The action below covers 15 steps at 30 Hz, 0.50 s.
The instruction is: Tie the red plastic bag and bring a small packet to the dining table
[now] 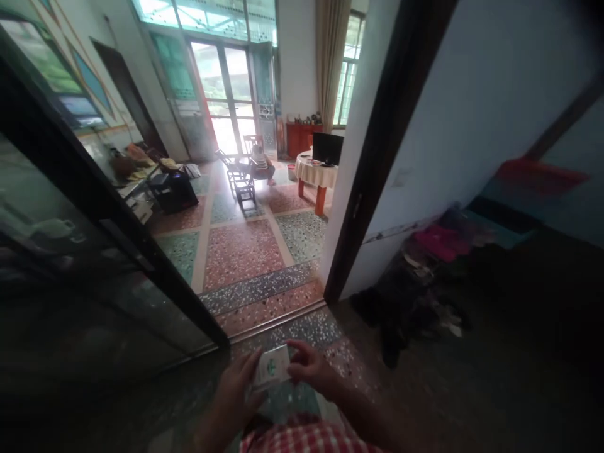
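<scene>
Both hands, left hand (234,387) and right hand (309,368), pinch a small packet (271,367), perhaps paper; a loose grip could drop it onto the floor (245,251).

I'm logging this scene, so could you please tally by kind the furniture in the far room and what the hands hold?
Packets held between left hand and right hand: 1, a small white packet
Round tables: 1
Rocking chairs: 1
Red cabinets: 1
Total: 4
</scene>
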Tool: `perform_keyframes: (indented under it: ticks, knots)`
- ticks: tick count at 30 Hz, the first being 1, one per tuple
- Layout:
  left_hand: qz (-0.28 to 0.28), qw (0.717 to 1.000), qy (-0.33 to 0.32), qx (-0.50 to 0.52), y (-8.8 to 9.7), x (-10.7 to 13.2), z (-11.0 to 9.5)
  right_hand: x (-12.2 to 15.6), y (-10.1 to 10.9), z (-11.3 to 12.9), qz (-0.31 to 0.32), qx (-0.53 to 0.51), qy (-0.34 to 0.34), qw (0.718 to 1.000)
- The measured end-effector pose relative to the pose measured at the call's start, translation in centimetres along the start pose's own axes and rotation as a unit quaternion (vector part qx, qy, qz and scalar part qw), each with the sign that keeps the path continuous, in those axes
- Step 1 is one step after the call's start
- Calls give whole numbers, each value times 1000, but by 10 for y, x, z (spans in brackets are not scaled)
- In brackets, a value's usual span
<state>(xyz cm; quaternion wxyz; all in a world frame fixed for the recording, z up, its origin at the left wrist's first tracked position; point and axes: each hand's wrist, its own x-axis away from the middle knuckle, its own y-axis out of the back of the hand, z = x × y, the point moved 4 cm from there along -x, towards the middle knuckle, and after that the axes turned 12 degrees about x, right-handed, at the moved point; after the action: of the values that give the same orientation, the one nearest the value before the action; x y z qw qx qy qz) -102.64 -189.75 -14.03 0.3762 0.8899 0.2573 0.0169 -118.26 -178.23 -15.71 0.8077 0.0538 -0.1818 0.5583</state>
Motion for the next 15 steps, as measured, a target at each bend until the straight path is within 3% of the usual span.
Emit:
perform_keyframes:
  ticks: [5,9,12,15]
  knots:
    - [-77,995,-59,1,39,-85,89,-145,-7,33,74,32,-5,997]
    - [-63,997,-50,0,59,-176,167,-252,0,55,16,7,14,1000]
    - [-35,998,-52,28,76,-256,202,-310,15,86,-44,-5,32,999]
    - [-4,996,-63,66,94,-338,217,-359,39,116,-109,-8,45,993]
